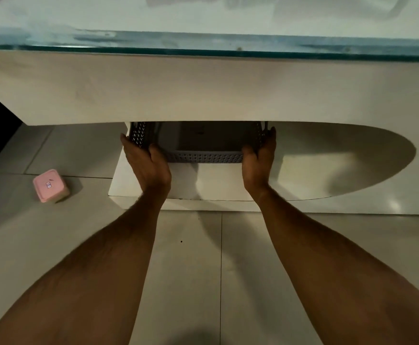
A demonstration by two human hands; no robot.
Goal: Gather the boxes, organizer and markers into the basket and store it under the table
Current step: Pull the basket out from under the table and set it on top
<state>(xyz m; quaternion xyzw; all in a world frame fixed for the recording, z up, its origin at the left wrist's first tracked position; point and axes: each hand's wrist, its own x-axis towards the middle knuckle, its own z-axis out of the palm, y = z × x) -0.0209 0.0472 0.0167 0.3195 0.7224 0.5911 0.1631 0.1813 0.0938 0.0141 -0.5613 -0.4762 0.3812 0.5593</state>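
A grey perforated basket (204, 156) sits on the white lower shelf (218, 185) under the table, its far part hidden by the table's apron. My left hand (146, 163) grips its left wall and my right hand (259, 158) grips its right wall. The visible inside of the basket looks dark, and I cannot tell what it holds. A pink square box (50, 186) lies on the floor tiles to the left, apart from both hands.
The white table apron (203, 90) with a glass top (203, 43) overhangs the basket. The lower shelf has a curved edge to the right (377, 170). Pale floor tiles (188, 270) lie below my arms.
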